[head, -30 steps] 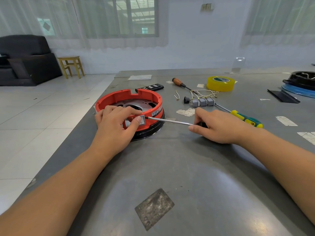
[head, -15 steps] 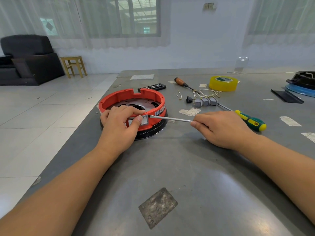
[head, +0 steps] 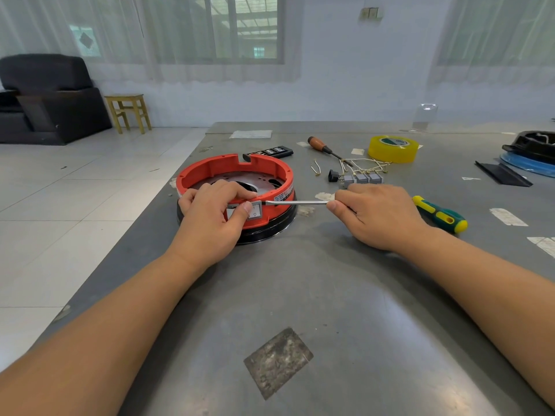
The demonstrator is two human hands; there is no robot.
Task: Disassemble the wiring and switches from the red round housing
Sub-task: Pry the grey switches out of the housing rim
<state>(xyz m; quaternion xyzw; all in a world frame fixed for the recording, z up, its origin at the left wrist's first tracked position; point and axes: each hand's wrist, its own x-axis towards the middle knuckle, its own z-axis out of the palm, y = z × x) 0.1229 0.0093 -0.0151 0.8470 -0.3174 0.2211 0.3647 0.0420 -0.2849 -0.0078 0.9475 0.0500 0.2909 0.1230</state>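
The red round housing [head: 228,168] sits on a black base on the grey table [head: 315,295]. My left hand [head: 210,217] grips its near rim, fingers inside the ring, thumb pressed on a grey rocker switch [head: 255,211] set in the red wall. My right hand [head: 375,214] holds a screwdriver by its metal shaft [head: 297,202], and the tip touches the switch's upper right edge. Its handle is hidden in my palm. Three removed grey switches [head: 362,178] with pale wires [head: 365,166] lie behind my right hand.
A green and yellow screwdriver [head: 440,216] lies right of my right hand. Further back are a wooden-handled screwdriver [head: 321,145], a yellow tape roll [head: 392,148] and a black bit case [head: 268,152]. Black and blue parts [head: 528,154] rest at the far right. The table's left edge runs close to the housing.
The screwdriver shaft has levelled out and its tip has stayed at the switch's edge. My right hand has shifted slightly. My left hand keeps its grip on the housing.
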